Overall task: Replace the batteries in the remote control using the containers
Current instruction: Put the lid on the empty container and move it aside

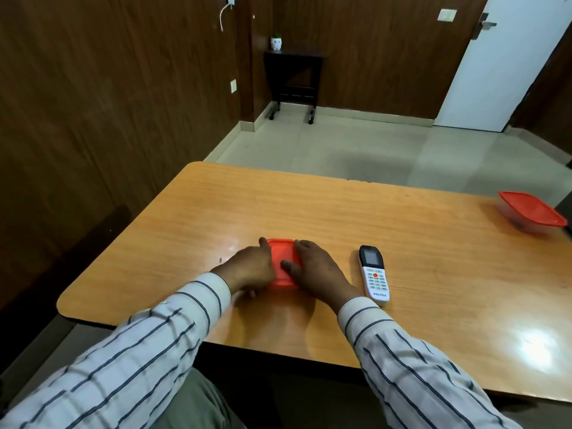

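A small container with a red lid point(282, 253) sits on the wooden table point(309, 209) near its front edge. My left hand point(249, 267) grips its left side, fingers curled around the edge. Over the lid's right half lies my right hand point(315, 269), thumb pressed on top. The container's contents are hidden. A white remote control point(374, 275) with a dark screen lies face up just right of my right hand, untouched. A second container with a red lid point(532, 212) stands at the table's far right edge.
The table's front edge runs close to my lap. Beyond the table is tiled floor, a small black side table point(292, 78) with a white pot against the wood-panelled wall, and a white door point(495, 63) at the right.
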